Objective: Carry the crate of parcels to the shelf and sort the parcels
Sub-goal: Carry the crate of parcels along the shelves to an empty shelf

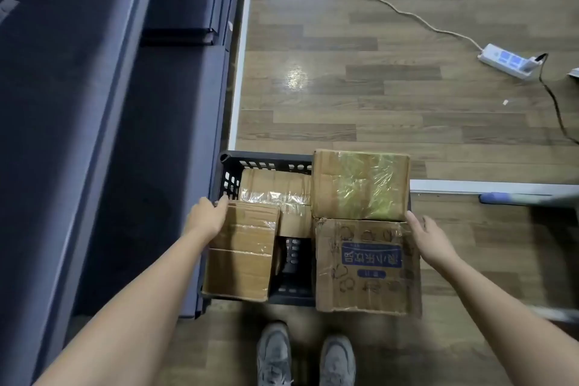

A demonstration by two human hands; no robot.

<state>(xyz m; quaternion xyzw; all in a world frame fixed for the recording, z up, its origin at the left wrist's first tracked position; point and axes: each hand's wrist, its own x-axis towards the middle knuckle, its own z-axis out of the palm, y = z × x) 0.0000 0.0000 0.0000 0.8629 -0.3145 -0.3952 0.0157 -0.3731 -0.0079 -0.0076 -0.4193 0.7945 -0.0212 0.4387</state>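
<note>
Room as we find it: wood-plank floor with a glare spot near centre; dark blue shelving from 8 to 11 o'clock; white power strip and its cable at 2 o'clock.

Head view, steeply down, near floor

Parcels crowd my crate, one central gap open; dark shelving blocks the left, bare floor ahead.

White power strip on wood floor; grey shoes below.
</note>
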